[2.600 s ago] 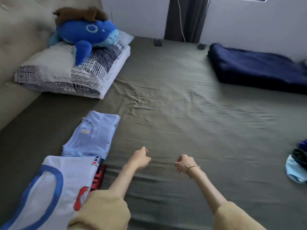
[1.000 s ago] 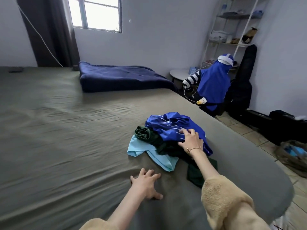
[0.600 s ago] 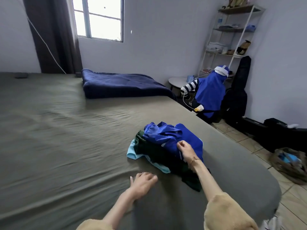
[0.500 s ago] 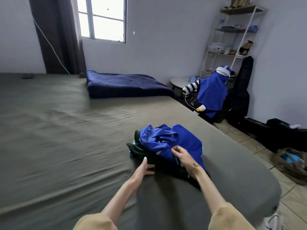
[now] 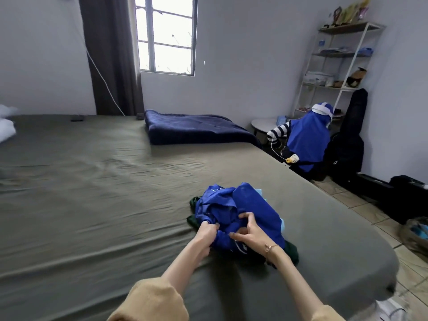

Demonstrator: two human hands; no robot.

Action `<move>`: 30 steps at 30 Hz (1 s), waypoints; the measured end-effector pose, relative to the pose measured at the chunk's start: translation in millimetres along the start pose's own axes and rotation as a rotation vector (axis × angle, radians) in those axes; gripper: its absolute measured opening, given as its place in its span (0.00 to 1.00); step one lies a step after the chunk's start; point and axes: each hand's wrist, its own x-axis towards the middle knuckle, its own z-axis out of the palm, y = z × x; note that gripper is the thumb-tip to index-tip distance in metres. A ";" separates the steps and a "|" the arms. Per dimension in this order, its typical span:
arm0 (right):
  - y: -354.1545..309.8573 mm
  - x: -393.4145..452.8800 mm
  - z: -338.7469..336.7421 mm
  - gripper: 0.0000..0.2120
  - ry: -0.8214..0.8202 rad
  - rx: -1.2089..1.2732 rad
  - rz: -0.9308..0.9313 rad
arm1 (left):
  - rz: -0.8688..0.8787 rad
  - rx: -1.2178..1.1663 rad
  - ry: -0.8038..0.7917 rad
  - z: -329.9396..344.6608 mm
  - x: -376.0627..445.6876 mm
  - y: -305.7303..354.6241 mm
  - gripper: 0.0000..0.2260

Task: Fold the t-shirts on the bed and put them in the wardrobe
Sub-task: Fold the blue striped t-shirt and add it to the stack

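Hands, left [image 5: 206, 230] and right [image 5: 251, 232], each grip the crumpled blue t-shirt [image 5: 252, 205]; its white print is unreadable.

1. The left hand [image 5: 206, 230] gripped a bunched fold of the blue t-shirt [image 5: 252, 209], fingers curled into the cloth.
2. The right hand [image 5: 250, 232] pinched the same garment just beside the left; a thin bracelet [image 5: 269, 247] sat on that wrist.
3. The blue t-shirt lay crumpled on top of a dark green garment [image 5: 290, 250] and a light blue garment [image 5: 282, 224], near the right edge of the bed [image 5: 104, 205].
4. A folded navy blanket [image 5: 192, 129] lay at the far side of the bed, well apart from the pile.
5. A white shelf unit [image 5: 335, 66] stood against the far wall, right of the window [image 5: 165, 34].
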 end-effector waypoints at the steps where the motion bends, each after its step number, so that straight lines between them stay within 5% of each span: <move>1: -2.2 -0.1 1.5 0.27 0.092 -0.051 -0.010 | 0.028 0.032 -0.004 -2.9 -0.6 6.4 0.05; 4: -7.3 0.3 3.5 0.32 0.314 -0.168 0.060 | 0.181 0.194 -0.032 -18.2 -8.2 32.6 0.12; 8: -14.4 -0.9 11.1 0.07 0.387 -0.262 0.030 | 0.345 0.444 0.047 -49.0 -24.0 71.0 0.07; 11: -40.4 -9.5 23.8 0.03 0.358 -0.184 -0.123 | 0.434 0.272 0.022 -73.6 -41.7 90.2 0.12; 17: -112.6 -7.2 52.7 0.02 0.419 0.037 -0.357 | 0.502 -0.009 0.079 -127.6 -79.1 125.9 0.06; 20: -151.2 -8.3 79.8 0.18 0.331 0.053 -0.497 | 0.564 -0.182 0.152 -166.6 -103.9 155.5 0.07; 23: -168.8 -2.2 106.8 0.36 0.295 -0.167 -0.437 | 0.600 -0.360 0.111 -204.5 -124.7 174.9 0.05; 27: -168.3 -6.1 160.5 0.15 0.160 -0.424 -0.339 | 0.489 -0.347 0.183 -259.3 -138.7 147.6 0.07; 30: -147.2 -9.6 205.5 0.14 0.045 -0.481 -0.308 | 0.324 -0.291 0.333 -305.6 -134.6 92.2 0.10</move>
